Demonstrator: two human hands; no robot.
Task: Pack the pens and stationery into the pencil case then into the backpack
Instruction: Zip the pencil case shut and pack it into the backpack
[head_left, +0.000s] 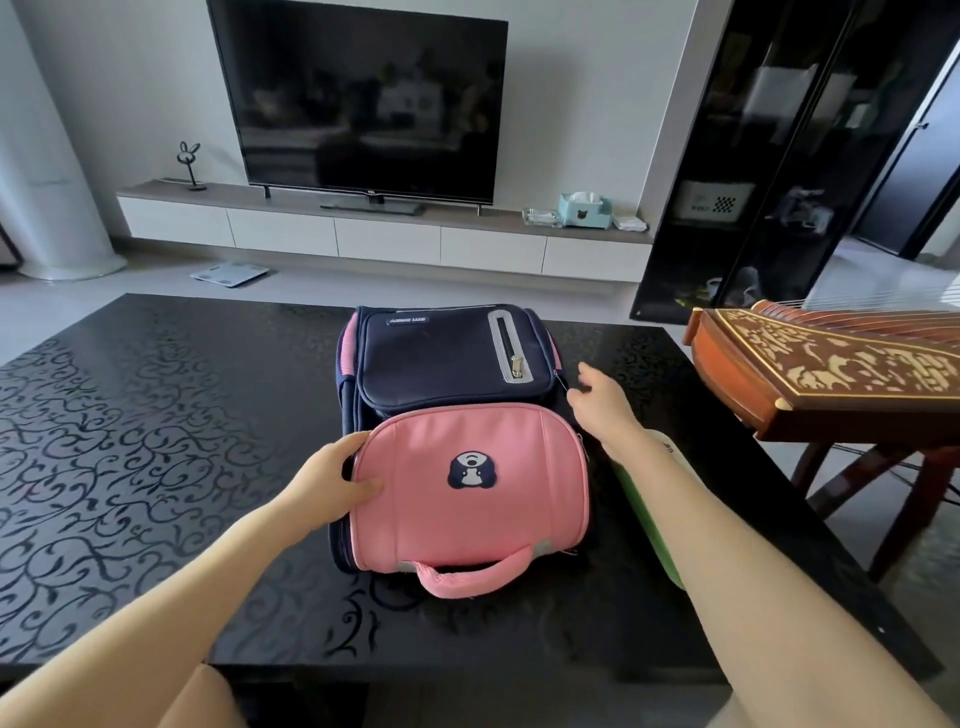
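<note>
Our backpack (457, 364) lies flat on the dark surface (156, 415) with its pink flap up, so we can reach the zips. Our left hand (337, 478) grips the flap's left edge, likely to stop the bag sliding. Our right hand (597, 397) is at the bag's right side by a zip pull. We cannot tell if it pinches it. A green thing (649, 530) lies under that arm, just beside the bag. We see no pens.

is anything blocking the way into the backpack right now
Yes: the backpack lies flat with its pink pocket closed and no opening showing. The left hand grips the pink pocket's edge; the right hand is at the bag's right side with nothing between them.
</note>
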